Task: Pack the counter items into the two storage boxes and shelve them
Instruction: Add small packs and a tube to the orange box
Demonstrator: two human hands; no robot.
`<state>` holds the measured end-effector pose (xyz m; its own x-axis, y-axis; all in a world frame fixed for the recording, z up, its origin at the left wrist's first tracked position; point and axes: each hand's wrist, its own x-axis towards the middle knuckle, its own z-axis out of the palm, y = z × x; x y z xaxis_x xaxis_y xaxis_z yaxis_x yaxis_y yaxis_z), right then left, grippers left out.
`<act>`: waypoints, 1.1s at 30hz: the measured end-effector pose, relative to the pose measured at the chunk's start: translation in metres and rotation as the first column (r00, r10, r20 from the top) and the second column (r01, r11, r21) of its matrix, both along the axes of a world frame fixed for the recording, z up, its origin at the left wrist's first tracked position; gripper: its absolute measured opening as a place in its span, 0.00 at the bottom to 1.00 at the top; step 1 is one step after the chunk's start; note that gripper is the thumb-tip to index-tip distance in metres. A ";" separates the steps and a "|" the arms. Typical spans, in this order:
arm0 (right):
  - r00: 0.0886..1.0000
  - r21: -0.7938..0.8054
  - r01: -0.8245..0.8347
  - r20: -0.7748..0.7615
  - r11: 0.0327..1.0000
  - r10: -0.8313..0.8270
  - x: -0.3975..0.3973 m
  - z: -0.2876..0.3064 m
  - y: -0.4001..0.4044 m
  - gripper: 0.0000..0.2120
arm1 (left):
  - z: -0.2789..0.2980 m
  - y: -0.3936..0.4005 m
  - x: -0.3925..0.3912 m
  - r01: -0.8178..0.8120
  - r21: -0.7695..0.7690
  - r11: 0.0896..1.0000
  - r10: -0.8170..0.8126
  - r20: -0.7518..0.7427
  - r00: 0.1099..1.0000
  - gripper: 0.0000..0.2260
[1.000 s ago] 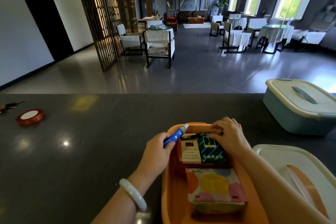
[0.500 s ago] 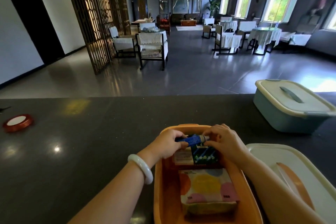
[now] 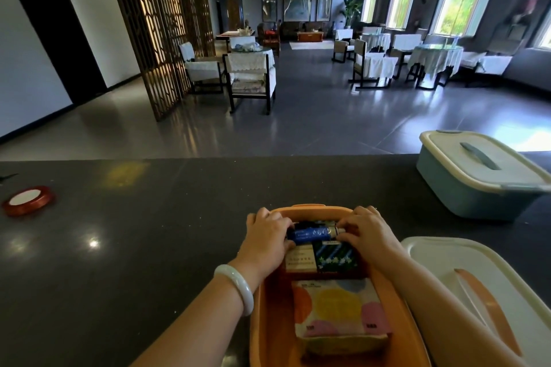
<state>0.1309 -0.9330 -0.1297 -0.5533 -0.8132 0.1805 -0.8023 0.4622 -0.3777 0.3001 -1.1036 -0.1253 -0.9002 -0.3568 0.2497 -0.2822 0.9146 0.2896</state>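
Head view: the left hand (image 3: 265,237) and the right hand (image 3: 368,232) each pinch an end of a glossy blue tube (image 3: 310,234), fingers curled round it, inside the smooth orange box (image 3: 262,313) on the dark polished tabletop (image 3: 149,232), above two cartons and a soft tissue pack (image 3: 338,311).

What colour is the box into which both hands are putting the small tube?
Orange. The box shows best in the head view, the only one; the tube is blue.

Orange box (image 3: 268,322), blue tube (image 3: 310,234), red ribbon (image 3: 28,200)
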 end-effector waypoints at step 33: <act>0.999 -0.067 0.010 -0.047 0.998 -0.013 0.007 0.014 -0.007 0.06 | 0.011 -0.004 0.014 0.001 -0.081 0.997 -0.012 -0.138 0.990 0.10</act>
